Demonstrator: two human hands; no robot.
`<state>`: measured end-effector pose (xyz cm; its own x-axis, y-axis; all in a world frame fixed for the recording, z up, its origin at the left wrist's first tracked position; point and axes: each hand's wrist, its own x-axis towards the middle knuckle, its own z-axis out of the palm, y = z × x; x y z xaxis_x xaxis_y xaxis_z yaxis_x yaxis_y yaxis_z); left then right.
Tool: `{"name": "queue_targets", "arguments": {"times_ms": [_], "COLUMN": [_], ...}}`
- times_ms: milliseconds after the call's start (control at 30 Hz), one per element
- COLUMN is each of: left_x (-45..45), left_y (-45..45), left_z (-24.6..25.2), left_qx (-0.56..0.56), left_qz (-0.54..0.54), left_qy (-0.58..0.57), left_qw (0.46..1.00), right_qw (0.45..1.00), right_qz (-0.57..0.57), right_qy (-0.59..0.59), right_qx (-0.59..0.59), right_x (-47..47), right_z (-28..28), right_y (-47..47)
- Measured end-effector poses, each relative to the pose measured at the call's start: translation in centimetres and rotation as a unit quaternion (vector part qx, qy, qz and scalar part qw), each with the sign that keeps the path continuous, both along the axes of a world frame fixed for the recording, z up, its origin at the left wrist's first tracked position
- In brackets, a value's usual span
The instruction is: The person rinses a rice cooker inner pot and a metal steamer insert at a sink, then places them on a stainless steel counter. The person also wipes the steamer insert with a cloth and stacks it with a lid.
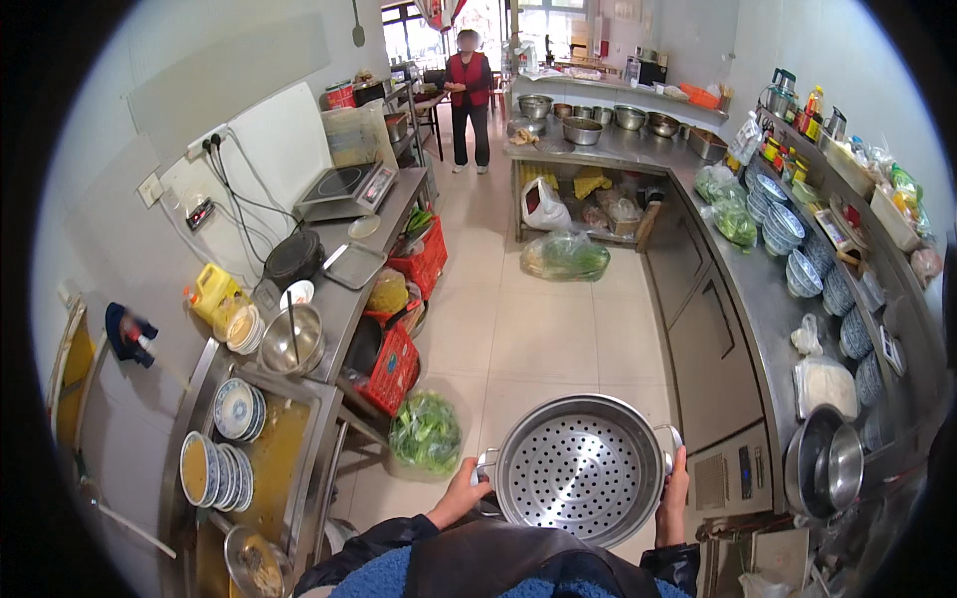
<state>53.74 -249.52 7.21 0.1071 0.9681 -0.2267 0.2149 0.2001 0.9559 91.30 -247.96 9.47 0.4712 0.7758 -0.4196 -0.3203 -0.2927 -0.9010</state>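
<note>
In front of my body I carry a round stainless steel steamer pot [579, 463], its perforated bottom facing up at me. My left hand [460, 495] grips the loop handle on its left side. On the other side, my right hand [674, 489] is closed around the right handle. The pot is above the tiled floor, and nothing lies on its perforated plate. A clear bag of leafy greens [426, 435] sits on the floor beyond my left hand.
On the left, a sink [288, 448] holds stacked bowls [217, 471] in brownish water. Red crates [389, 370] stand under the left counter. The right counter [736, 299] carries patterned bowls [783, 228]. Ahead lies a bagged vegetable bundle [566, 256]. A person [469, 97] stands at the aisle's far end.
</note>
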Motion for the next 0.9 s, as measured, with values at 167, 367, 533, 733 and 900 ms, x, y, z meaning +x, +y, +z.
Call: {"name": "queue_targets", "arguments": {"times_ms": [167,367,533,733,900], "left_x": [1.1,1.6,-0.5,-0.7,1.9], "left_y": [8.9,24.1,34.2,43.7,51.8], "left_z": [-0.7,-1.1,-0.5,-0.1,-0.2], "left_qx": [-0.010,0.000,-0.012,-0.047,0.002], "left_qz": [-0.003,-0.050,-0.044,-0.025,0.009], "left_qy": [-0.048,-0.039,-0.058,-0.116,-0.047], "left_qw": [0.999,0.998,0.997,0.992,0.999], "right_qw": [1.000,0.994,0.991,0.990,0.996], "right_qz": [-0.006,-0.082,-0.099,-0.095,-0.054], "right_qy": [-0.009,-0.075,-0.094,-0.087,-0.065], "right_qx": [-0.005,0.002,0.003,-0.057,-0.020], "right_x": [1.0,0.0,-2.4,-2.1,0.6], "right_z": [-1.3,0.5,2.2,0.4,-2.4], "right_y": [7.1,18.3,28.2,35.5,46.1]}}
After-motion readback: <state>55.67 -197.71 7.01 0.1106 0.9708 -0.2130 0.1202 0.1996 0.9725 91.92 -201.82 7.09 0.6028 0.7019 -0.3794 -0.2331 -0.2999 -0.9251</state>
